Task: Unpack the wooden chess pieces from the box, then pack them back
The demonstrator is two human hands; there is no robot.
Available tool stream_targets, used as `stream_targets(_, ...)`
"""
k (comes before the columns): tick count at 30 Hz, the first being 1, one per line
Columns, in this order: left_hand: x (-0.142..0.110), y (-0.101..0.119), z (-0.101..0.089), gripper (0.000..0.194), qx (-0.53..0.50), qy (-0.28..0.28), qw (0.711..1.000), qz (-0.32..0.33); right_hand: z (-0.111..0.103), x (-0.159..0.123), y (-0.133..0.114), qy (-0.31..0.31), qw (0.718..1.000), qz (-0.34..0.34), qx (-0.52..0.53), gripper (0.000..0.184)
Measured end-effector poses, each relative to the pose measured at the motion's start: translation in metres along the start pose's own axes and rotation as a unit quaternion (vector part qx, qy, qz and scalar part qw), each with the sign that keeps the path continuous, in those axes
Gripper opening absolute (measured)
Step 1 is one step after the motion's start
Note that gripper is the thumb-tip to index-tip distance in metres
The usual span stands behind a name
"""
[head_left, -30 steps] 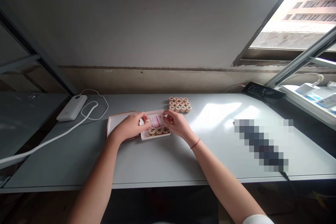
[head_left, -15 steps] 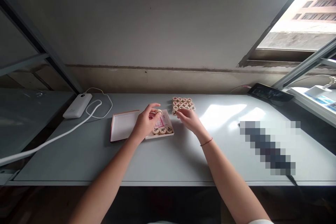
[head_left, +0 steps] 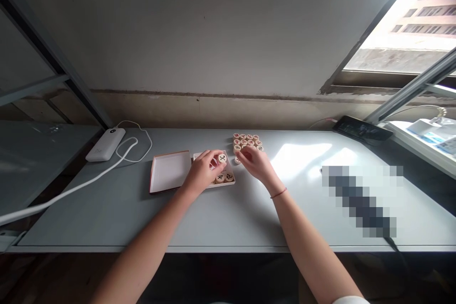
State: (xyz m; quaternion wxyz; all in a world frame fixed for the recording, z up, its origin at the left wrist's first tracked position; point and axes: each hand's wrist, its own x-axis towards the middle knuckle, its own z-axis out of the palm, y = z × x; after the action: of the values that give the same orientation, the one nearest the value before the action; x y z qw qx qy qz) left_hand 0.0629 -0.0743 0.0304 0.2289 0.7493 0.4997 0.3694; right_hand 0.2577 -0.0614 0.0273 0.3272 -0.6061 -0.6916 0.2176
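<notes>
My left hand [head_left: 205, 167] pinches a round xiangqi piece [head_left: 222, 157] with a black character, its face turned to me, over the right half of an open shallow box [head_left: 228, 183]. More xiangqi pieces [head_left: 228, 178] lie in that box, some hidden by the hand. My right hand [head_left: 254, 161] is curled at the front of a grid of red-marked xiangqi pieces [head_left: 243, 136], covering part of it. A xiangqi piece [head_left: 237, 160] lies just below its fingertips. What those fingers hold, if anything, is hidden.
The white box lid [head_left: 170, 172] lies left of the box. A white power bank [head_left: 106, 144] with a white cable [head_left: 81, 178] is at the far left. A dark phone [head_left: 361, 129] leans at the back right. A blurred dark object [head_left: 361, 202] lies on the right.
The left hand has moved slightly right and tilted its piece so the character shows. The black-marked piece at the right fingertips no longer shows there; a piece now lies in front of the grid.
</notes>
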Motion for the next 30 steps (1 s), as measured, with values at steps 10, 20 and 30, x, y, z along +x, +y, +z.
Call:
stream_targets(10,-0.001,-0.006,0.004,0.022,0.083,0.035,0.99,0.11,-0.003,-0.002,-0.007,0.05,0.99,-0.052,0.119,0.025)
stream_targets(20,0.0,-0.003,-0.005,0.018,0.08,0.008,0.995,0.066,-0.006,0.005,0.02,-0.007,0.996,-0.012,-0.082,0.013)
stream_targets(30,0.002,-0.006,-0.007,0.018,0.093,-0.022,0.994,0.051,0.001,0.004,0.022,-0.024,0.995,-0.006,-0.098,0.015)
